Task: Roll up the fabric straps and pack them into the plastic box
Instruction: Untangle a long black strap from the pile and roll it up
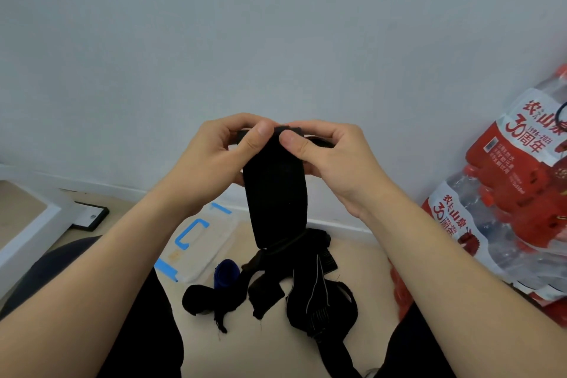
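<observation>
Left hand (214,153) and right hand (334,159) are both pinching a black strap (274,193) by its top end
Plastic box (211,242) is sitting on the floor lower left, nearer the left hand; the strap's length is hanging straight down over the pile of straps (319,294)

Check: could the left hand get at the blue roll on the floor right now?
Probably not yet: the left hand pinches the top of the black strap with the right hand. Once it lets go, the blue roll lies uncovered below.
</observation>
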Available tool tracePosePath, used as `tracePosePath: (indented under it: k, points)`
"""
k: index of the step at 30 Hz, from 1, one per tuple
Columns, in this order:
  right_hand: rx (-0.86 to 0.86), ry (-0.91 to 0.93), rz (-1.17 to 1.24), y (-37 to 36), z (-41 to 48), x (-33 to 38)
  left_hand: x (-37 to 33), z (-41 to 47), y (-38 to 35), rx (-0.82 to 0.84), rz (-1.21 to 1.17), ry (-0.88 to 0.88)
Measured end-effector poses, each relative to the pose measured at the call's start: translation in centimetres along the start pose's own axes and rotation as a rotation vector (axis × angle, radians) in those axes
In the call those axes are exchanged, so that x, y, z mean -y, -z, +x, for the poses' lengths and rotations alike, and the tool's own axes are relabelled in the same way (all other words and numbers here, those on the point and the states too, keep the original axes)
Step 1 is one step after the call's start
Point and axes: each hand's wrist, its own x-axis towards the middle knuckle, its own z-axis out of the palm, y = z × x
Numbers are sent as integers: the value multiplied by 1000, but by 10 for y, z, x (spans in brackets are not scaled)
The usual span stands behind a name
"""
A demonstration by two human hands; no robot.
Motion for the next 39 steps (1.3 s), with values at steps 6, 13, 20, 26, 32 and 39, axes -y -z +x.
tracePosePath:
  k: [6,13,20,26,32,39]
  points:
    - [-55,50,-134,0,3,-5,3,3,-1,-68,45,4]
    - [19,51,-101,1,5,-2,3,2,-2,-88,-32,-41]
    - [-12,57,-111,1,3,-1,3,5,-1,-92,50,8]
    - [53,-85,-36,8,4,8,6,1,-4,-67,-42,-87]
    - [-83,72,-152,9,4,8,2,2,-5,-19,-100,34]
    - [56,31,-184,17,3,10,4,2,5,12,-82,-34]
